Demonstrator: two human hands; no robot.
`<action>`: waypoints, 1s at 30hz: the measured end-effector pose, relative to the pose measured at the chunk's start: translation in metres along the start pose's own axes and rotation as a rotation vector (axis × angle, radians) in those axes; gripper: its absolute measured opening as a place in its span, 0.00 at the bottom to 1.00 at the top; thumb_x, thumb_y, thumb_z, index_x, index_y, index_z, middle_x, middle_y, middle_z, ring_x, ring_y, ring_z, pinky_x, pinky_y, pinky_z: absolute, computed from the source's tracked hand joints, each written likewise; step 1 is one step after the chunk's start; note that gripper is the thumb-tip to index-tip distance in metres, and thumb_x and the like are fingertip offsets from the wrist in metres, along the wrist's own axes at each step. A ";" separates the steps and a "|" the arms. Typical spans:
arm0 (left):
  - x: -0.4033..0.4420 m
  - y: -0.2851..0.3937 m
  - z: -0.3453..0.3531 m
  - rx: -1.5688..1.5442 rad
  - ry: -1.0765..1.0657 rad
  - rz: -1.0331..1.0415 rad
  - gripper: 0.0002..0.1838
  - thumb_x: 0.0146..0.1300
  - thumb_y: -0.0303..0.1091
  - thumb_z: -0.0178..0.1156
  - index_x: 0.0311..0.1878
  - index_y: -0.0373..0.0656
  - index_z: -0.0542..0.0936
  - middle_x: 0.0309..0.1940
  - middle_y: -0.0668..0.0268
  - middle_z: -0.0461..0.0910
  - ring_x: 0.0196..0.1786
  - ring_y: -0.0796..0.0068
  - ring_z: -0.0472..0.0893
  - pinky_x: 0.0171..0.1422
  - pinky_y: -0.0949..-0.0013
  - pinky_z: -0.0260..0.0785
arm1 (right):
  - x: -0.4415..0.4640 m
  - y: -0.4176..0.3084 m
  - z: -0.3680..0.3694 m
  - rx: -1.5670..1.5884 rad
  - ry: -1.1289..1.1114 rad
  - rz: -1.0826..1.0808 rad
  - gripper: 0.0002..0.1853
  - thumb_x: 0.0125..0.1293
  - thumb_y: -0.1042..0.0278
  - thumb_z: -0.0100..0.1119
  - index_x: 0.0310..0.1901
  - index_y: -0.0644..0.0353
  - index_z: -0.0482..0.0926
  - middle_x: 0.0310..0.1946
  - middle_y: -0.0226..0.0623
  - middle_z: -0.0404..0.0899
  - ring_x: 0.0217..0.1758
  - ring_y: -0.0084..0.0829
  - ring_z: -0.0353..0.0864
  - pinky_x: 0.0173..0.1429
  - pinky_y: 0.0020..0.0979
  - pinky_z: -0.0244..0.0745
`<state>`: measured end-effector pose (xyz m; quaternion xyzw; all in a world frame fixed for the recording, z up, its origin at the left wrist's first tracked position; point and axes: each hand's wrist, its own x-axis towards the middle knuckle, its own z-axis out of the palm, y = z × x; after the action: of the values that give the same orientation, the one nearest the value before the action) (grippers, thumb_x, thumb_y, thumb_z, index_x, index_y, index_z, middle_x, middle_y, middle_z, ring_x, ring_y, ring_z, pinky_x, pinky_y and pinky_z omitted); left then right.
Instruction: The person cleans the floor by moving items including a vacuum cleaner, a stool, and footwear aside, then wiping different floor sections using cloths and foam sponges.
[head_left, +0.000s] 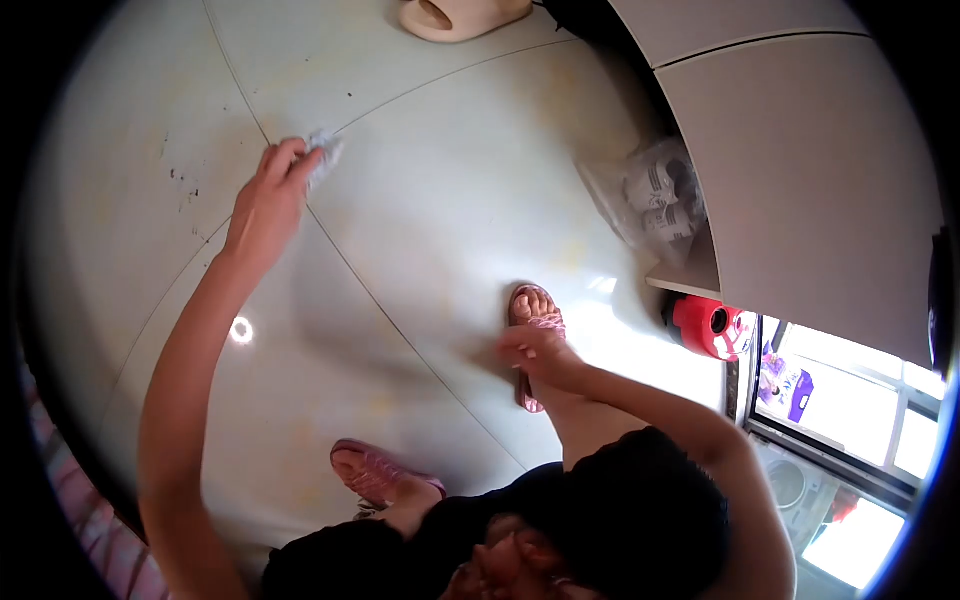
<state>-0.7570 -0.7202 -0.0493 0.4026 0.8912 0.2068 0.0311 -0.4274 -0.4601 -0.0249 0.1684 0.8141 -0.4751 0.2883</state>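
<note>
Pale, glossy tile makes up the floor (450, 220), crossed by thin dark joints and looking smooth enough for a light thing to slide on easily. Along the right side stands a grey-beige cabinet (800, 180), its fronts closed, so whatever it holds is hidden. At its lower edge a clear plastic bag (612, 205) sags around white packs (668, 222) with dark printing; whether the bag rests on the floor or partly on the low shelf board, I cannot tell. Near it is a red object (700, 325) with a dark round opening, its inside not readable.

Of the two hands, the left hand (265, 205) reaches out over the tiles, fingers bent and pinching a white wad. The right hand (540, 355) hangs by the pink sandal (545, 322), blurred; I see nothing in it and cannot tell how far its fingers are closed.

That white wad (325, 158), crumpled paper or cloth, is at the left fingertips, at or just above the floor. It should be very light, soft and limp, perhaps easily torn; bunching its middle under several fingers would hold best. Smallest are dark specks (184, 178) left of it.
</note>
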 end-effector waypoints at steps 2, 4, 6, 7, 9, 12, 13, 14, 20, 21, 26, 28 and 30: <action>-0.004 0.022 0.001 -0.024 -0.079 0.044 0.23 0.62 0.19 0.55 0.61 0.45 0.78 0.53 0.64 0.72 0.54 0.63 0.76 0.48 0.60 0.78 | 0.024 0.000 0.011 0.103 -0.086 -0.106 0.09 0.70 0.77 0.55 0.48 0.60 0.82 0.40 0.36 0.86 0.46 0.33 0.86 0.52 0.31 0.79; -0.006 0.045 0.023 -0.103 -0.112 0.074 0.24 0.61 0.19 0.55 0.61 0.46 0.78 0.53 0.64 0.72 0.54 0.63 0.76 0.48 0.60 0.78 | 0.039 0.004 0.013 0.217 -0.129 -0.130 0.09 0.69 0.76 0.55 0.48 0.61 0.82 0.38 0.37 0.87 0.44 0.34 0.87 0.52 0.32 0.79; 0.003 0.091 0.057 -0.206 -0.077 0.152 0.26 0.60 0.19 0.55 0.62 0.48 0.77 0.54 0.64 0.72 0.54 0.61 0.77 0.50 0.62 0.79 | 0.040 0.015 0.011 0.216 -0.076 -0.151 0.10 0.69 0.77 0.56 0.50 0.59 0.81 0.38 0.35 0.87 0.42 0.32 0.87 0.49 0.30 0.79; 0.007 0.123 0.083 -0.247 0.031 0.186 0.27 0.58 0.19 0.56 0.63 0.48 0.76 0.54 0.65 0.73 0.54 0.61 0.78 0.49 0.63 0.80 | 0.045 0.021 0.007 0.205 -0.063 -0.168 0.12 0.69 0.77 0.56 0.51 0.59 0.81 0.38 0.33 0.87 0.41 0.31 0.87 0.48 0.29 0.79; 0.005 0.182 0.141 -0.347 0.066 0.194 0.26 0.59 0.21 0.57 0.62 0.49 0.78 0.55 0.65 0.75 0.56 0.62 0.77 0.56 0.65 0.77 | 0.050 0.033 0.012 0.195 -0.031 -0.210 0.10 0.68 0.77 0.56 0.48 0.61 0.81 0.37 0.38 0.86 0.42 0.35 0.87 0.50 0.32 0.79; 0.002 0.217 0.201 -0.299 -0.036 0.389 0.22 0.64 0.28 0.57 0.62 0.48 0.78 0.59 0.67 0.76 0.55 0.64 0.78 0.63 0.62 0.74 | 0.048 0.045 0.019 0.172 -0.046 -0.243 0.09 0.68 0.75 0.56 0.47 0.60 0.82 0.37 0.39 0.86 0.44 0.38 0.87 0.51 0.35 0.79; 0.005 0.211 0.204 -0.235 -0.007 0.364 0.22 0.64 0.28 0.56 0.63 0.48 0.77 0.60 0.66 0.75 0.57 0.64 0.78 0.65 0.63 0.73 | 0.048 0.050 0.015 0.157 -0.056 -0.249 0.09 0.68 0.75 0.56 0.47 0.59 0.82 0.38 0.39 0.86 0.44 0.38 0.87 0.51 0.35 0.79; 0.008 0.201 0.205 -0.172 0.019 0.339 0.23 0.64 0.27 0.56 0.63 0.47 0.77 0.61 0.66 0.75 0.58 0.63 0.78 0.68 0.63 0.72 | 0.049 0.056 0.011 0.140 -0.092 -0.267 0.09 0.68 0.74 0.57 0.47 0.58 0.82 0.38 0.39 0.86 0.45 0.38 0.87 0.51 0.35 0.79; 0.049 0.001 0.130 0.079 0.431 -0.532 0.21 0.64 0.20 0.52 0.59 0.48 0.80 0.49 0.65 0.74 0.45 0.70 0.77 0.51 0.69 0.74 | 0.051 0.083 0.004 -0.036 -0.039 -0.412 0.09 0.67 0.69 0.57 0.47 0.50 0.83 0.42 0.35 0.85 0.47 0.40 0.85 0.53 0.37 0.78; 0.065 0.016 0.116 -0.058 0.436 -0.608 0.23 0.63 0.19 0.53 0.60 0.48 0.79 0.50 0.65 0.75 0.45 0.72 0.76 0.48 0.71 0.74 | 0.056 0.080 -0.001 0.112 -0.045 -0.466 0.09 0.66 0.67 0.58 0.46 0.48 0.83 0.44 0.33 0.84 0.48 0.39 0.84 0.52 0.38 0.77; 0.083 0.185 0.180 -0.272 0.186 -0.051 0.26 0.64 0.19 0.55 0.65 0.49 0.75 0.51 0.69 0.76 0.46 0.74 0.77 0.38 0.76 0.71 | 0.065 0.075 -0.008 -0.102 -0.163 -0.430 0.11 0.65 0.65 0.58 0.48 0.51 0.81 0.44 0.33 0.83 0.48 0.39 0.83 0.52 0.41 0.77; 0.082 0.265 0.204 -0.381 -0.123 0.219 0.27 0.63 0.23 0.58 0.67 0.52 0.75 0.57 0.64 0.76 0.60 0.63 0.77 0.59 0.66 0.77 | 0.062 0.078 -0.003 -0.126 -0.119 -0.375 0.12 0.66 0.65 0.56 0.49 0.53 0.80 0.43 0.35 0.82 0.48 0.40 0.83 0.52 0.42 0.77; 0.086 0.304 0.243 -0.187 -0.195 0.509 0.26 0.66 0.27 0.57 0.68 0.54 0.74 0.62 0.63 0.75 0.61 0.61 0.77 0.62 0.64 0.76 | 0.065 0.095 0.024 -0.100 0.046 -0.265 0.11 0.66 0.65 0.55 0.48 0.55 0.79 0.43 0.36 0.82 0.48 0.40 0.83 0.52 0.43 0.77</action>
<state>-0.5472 -0.3947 -0.1416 0.6267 0.7313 0.2496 0.1008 -0.4180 -0.4339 -0.1391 0.0555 0.8582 -0.4639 0.2124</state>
